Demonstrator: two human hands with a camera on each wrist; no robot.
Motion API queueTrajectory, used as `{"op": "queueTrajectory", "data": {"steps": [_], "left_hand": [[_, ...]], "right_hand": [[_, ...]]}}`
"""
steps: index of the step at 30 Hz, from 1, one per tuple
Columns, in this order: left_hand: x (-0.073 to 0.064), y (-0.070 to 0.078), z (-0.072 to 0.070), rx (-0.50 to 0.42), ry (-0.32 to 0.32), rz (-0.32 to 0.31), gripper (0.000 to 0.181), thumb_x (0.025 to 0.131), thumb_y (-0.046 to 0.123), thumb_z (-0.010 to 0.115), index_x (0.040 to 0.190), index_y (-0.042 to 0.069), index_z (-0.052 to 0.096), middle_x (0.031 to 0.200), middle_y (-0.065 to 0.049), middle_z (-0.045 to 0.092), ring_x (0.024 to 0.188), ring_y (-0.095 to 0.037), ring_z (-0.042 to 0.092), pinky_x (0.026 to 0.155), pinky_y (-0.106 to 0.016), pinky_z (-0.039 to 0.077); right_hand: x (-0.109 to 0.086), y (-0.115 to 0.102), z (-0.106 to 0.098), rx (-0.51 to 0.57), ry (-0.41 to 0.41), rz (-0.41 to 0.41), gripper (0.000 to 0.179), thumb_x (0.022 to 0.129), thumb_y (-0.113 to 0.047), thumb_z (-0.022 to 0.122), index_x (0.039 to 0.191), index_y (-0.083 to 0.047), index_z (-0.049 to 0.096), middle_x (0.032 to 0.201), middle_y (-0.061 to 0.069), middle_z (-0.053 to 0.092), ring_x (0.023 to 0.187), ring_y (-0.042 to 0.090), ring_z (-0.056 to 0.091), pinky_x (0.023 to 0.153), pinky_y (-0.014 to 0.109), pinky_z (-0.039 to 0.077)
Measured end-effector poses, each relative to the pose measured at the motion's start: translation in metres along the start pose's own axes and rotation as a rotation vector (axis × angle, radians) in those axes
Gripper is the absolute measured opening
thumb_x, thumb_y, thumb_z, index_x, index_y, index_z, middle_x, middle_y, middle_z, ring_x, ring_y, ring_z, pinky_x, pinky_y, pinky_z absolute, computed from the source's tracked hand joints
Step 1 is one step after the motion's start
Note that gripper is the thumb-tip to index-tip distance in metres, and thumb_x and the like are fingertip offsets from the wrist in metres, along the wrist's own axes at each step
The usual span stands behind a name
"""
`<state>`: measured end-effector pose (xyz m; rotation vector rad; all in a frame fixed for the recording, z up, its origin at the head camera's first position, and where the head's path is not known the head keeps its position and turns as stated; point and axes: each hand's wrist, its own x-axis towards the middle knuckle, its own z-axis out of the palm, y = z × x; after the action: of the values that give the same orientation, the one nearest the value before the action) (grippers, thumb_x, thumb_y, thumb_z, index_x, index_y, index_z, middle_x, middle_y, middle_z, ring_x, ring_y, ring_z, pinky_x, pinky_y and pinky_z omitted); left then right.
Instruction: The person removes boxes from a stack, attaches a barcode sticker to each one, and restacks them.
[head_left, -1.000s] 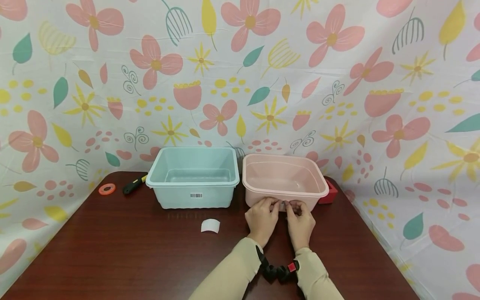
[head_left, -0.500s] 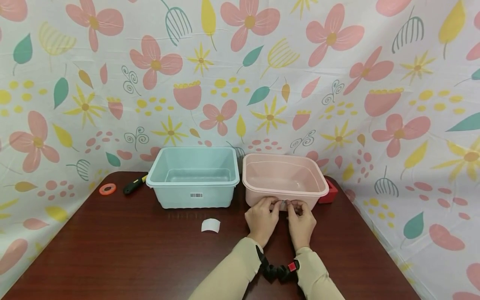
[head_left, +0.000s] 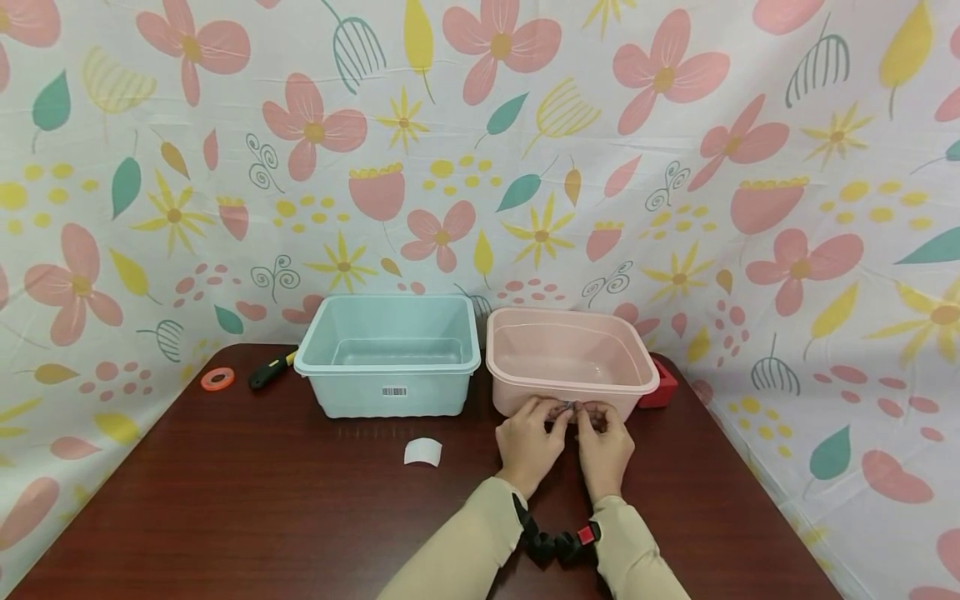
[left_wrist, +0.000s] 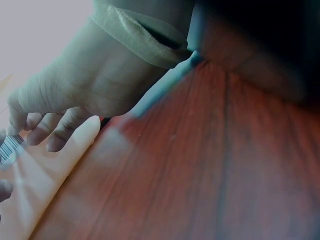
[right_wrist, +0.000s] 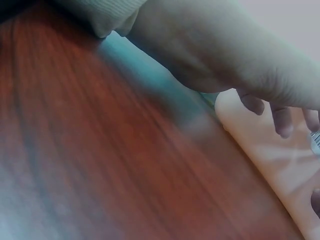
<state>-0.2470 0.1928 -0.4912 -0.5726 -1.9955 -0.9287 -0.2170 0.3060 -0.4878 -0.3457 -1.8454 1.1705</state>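
Note:
A pink basin (head_left: 570, 387) stands toward the back right of the table, its front wall facing me. Both hands meet at that wall. The left hand (head_left: 528, 446) and the right hand (head_left: 603, 450) pinch a small barcode label (left_wrist: 11, 149) between thumb and fingertips, right against the basin's wall. Most of the label is covered by fingers in the head view. The right wrist view catches the label's striped edge (right_wrist: 316, 142) beside the right fingertips. To the left, a light blue basin (head_left: 390, 369) bears its own barcode label (head_left: 394, 391).
A curved white paper piece (head_left: 423, 452) lies on the table (head_left: 247, 500) before the blue basin. Farther left are an orange tape roll (head_left: 217, 379) and a black-and-yellow handle (head_left: 268, 372). A red object (head_left: 658, 392) sits behind the pink basin's right side, near the floral cloth (head_left: 450, 167).
The left hand has shifted slightly to the right along the pink basin's front wall, closer to the right hand. The right hand stays nearly in place.

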Motion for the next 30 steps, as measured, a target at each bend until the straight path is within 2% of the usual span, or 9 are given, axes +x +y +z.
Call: {"op": "queueTrajectory", "data": {"steps": [8,14,30], "left_hand": [[-0.0004,-0.0007,0.0011,0.040,-0.049,-0.052,0.018,0.091,0.044,0.074,0.099,0.028,0.076,0.093,0.013,0.068,0.067,-0.010,0.066,0.053,-0.032,0.051],[-0.0007,-0.0007,0.0007,0.030,-0.052,-0.069,0.018,0.090,0.043,0.075,0.098,0.027,0.076,0.092,0.013,0.067,0.066,-0.010,0.065,0.052,-0.032,0.049],[-0.0012,-0.0021,0.0012,0.059,-0.012,-0.036,0.017,0.087,0.040,0.078,0.097,0.026,0.075,0.088,0.013,0.066,0.064,-0.008,0.063,0.050,-0.029,0.048]], "right_hand": [[0.0003,-0.0008,-0.0004,-0.001,0.001,-0.004,0.010,0.091,-0.016,0.075,0.090,-0.006,0.072,0.077,0.007,0.070,0.058,0.006,0.061,0.050,0.013,0.047],[0.0000,-0.0006,-0.0003,-0.016,0.003,-0.007,0.010,0.091,-0.015,0.075,0.090,-0.006,0.071,0.077,0.007,0.070,0.057,0.004,0.060,0.050,0.013,0.047],[0.0000,0.0011,-0.0009,-0.034,-0.007,-0.006,0.008,0.092,-0.014,0.073,0.092,-0.007,0.071,0.079,0.007,0.070,0.058,0.003,0.059,0.051,0.013,0.047]]}}
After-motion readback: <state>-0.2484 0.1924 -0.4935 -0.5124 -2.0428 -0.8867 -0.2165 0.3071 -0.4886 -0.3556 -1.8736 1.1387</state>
